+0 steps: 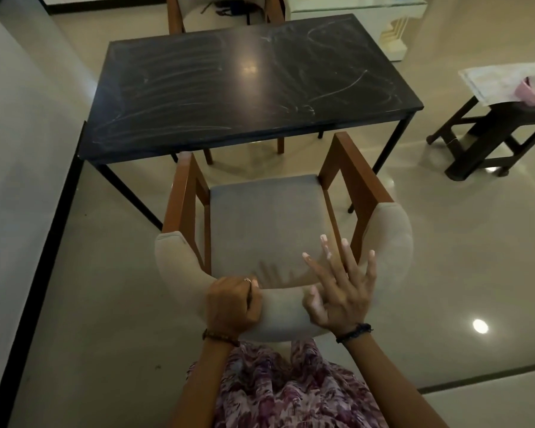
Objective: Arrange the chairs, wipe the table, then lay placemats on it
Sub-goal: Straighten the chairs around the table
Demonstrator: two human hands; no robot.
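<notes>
Armchair (261, 223) with a grey seat, wooden arms and a curved padded backrest, standing on the tiled floor (445, 273) just short of the near long edge of the dark worktop (229, 88). Its open front faces the worktop and its backrest faces the person, so the axis from back to front runs straight away from the viewer and meets the worktop edge roughly square, though the chair sits slightly right of the worktop's middle. The front ends of the two arms lie level with, or just under, that edge; the seat itself is not yet tucked beneath. The left hand (232, 307) is clenched over the top of the backrest, fingers (247, 291) wrapped down its inner face, left of the backrest's centre. The right hand (340, 291) is released: palm low against the backrest, fingers spread and lifted above the seat, grasping nothing. The left hand is therefore the only one with a hold, and the backrest lies directly under and ahead of both. A push straight forward along the chair's axis would likely seat it under the worktop; with one hand gripping off-centre, the chair may swing as it slides. Streaks cover the worktop surface, so the wiping step appears still to come. A second chair (223, 13) stands at the far side, and a dark stool (491, 131) carrying folded mats (501, 81) stands well apart to the right.
</notes>
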